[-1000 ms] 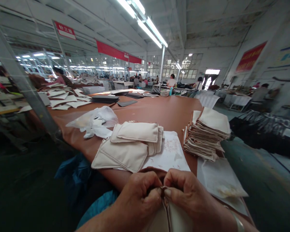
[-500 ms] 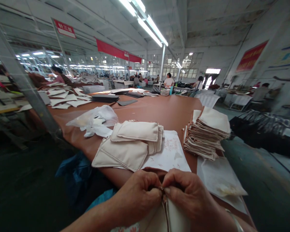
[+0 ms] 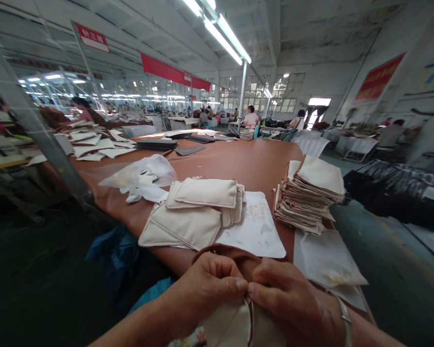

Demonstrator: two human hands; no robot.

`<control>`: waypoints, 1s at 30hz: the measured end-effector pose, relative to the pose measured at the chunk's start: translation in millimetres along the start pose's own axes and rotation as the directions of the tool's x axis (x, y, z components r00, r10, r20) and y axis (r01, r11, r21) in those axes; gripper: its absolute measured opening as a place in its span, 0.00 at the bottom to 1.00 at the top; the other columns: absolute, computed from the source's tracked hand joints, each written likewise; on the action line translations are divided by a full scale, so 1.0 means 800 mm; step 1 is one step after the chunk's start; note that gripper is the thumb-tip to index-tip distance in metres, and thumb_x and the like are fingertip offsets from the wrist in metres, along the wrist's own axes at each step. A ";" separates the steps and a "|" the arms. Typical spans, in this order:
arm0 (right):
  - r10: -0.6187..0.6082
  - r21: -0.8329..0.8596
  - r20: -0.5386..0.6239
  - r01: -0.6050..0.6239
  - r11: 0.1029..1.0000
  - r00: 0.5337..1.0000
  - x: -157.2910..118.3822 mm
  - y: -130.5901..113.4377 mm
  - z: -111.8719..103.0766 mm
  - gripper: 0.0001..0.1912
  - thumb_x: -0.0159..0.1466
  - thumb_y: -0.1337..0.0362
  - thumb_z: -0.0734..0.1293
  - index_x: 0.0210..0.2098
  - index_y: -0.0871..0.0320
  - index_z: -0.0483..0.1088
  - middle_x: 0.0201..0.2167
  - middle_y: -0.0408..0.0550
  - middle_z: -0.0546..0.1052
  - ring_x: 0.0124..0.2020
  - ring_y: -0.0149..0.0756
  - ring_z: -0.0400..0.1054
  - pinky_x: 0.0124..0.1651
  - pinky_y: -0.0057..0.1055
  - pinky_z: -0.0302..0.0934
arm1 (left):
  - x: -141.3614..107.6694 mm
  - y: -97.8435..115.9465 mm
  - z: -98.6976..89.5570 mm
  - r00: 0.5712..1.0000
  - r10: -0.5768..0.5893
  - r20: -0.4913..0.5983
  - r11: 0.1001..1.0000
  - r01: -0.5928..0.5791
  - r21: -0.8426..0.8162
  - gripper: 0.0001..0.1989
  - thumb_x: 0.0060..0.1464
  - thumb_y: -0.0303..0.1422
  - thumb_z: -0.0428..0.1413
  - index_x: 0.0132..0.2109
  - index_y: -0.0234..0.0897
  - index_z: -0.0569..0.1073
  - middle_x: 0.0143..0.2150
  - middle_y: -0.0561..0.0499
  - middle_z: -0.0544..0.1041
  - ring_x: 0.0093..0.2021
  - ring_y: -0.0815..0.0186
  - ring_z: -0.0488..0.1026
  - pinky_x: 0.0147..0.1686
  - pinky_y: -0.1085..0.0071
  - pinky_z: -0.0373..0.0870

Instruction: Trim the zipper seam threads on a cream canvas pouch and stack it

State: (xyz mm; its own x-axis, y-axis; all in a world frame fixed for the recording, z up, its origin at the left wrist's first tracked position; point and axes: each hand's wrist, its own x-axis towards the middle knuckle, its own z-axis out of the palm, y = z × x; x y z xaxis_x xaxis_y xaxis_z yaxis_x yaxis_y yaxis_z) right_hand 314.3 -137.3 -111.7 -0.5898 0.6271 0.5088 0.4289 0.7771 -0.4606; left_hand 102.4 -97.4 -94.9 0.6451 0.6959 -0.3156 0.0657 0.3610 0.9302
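Bare and curled, the left hand [image 3: 217, 289] is closed in a pinch, its thumb and bent forefinger pressed to the upper end of a cream piece with a dark brown seam [image 3: 226, 325]. That piece is held directly below and between the two hands, its seam run downward from the thumb tips; its lower part is cut off by the bottom edge of the view. From the other side the same end is pinched by the right hand [image 3: 292, 294], whose thumb tip is set just beside the left one. A silver-coloured bangle [image 3: 345, 318] is worn on the right wrist. Behind the fingers a curved brown flap [image 3: 235, 253] is seen; whether it is joined to the cream piece cannot be told.

Beyond, on a brown-covered table [image 3: 231, 156], a loose heap of white and cream pieces [image 3: 97, 142] is spread at the far left. Nearer, a crumpled translucent plastic bag [image 3: 137, 176] is placed beside a pile of padded cream rectangular pieces [image 3: 206, 193], partly rested on a stained white sheet [image 3: 262, 226] just past the hands. To the right, a tall stack of brown-edged cream pieces [image 3: 307, 197] is set, with a thin whitish translucent bag [image 3: 325, 260] laid in front of it.
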 end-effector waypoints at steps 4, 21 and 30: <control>0.259 0.372 -0.101 -0.205 0.905 0.960 -0.001 -0.007 -0.001 0.10 0.72 0.61 0.56 0.40 0.56 0.66 0.32 0.46 0.71 0.32 0.34 0.65 0.36 0.29 0.60 | -0.006 0.007 -0.005 0.986 0.135 0.096 0.977 -0.149 0.151 0.24 0.51 0.51 0.62 0.30 0.31 0.71 0.24 0.56 0.63 0.24 0.73 0.52 0.24 0.73 0.47; 0.352 0.496 0.262 -0.438 0.750 0.899 0.022 0.002 -0.021 0.21 0.72 0.51 0.57 0.34 0.60 0.69 0.29 0.43 0.67 0.30 0.31 0.57 0.32 0.27 0.54 | -0.008 0.021 0.008 0.914 0.401 0.063 0.696 -0.349 0.627 0.11 0.58 0.33 0.54 0.29 0.33 0.71 0.25 0.55 0.69 0.27 0.71 0.62 0.28 0.74 0.57; 0.431 0.772 0.262 -0.455 0.443 0.864 0.021 0.003 -0.012 0.18 0.67 0.52 0.67 0.32 0.63 0.73 0.27 0.45 0.73 0.28 0.29 0.62 0.30 0.25 0.54 | -0.028 0.031 -0.006 0.904 0.423 0.064 0.621 -0.340 0.706 0.13 0.49 0.27 0.63 0.38 0.39 0.66 0.33 0.58 0.67 0.31 0.70 0.60 0.30 0.76 0.60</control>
State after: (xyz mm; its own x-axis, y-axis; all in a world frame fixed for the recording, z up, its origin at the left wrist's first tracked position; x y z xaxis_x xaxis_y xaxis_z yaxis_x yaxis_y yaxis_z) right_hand 311.6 -124.3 -97.1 -0.5040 0.8622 0.0503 -0.0697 0.0175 -0.9974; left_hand 86.0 -101.1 -65.4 0.6593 0.7422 0.1204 0.3588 -0.4514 0.8170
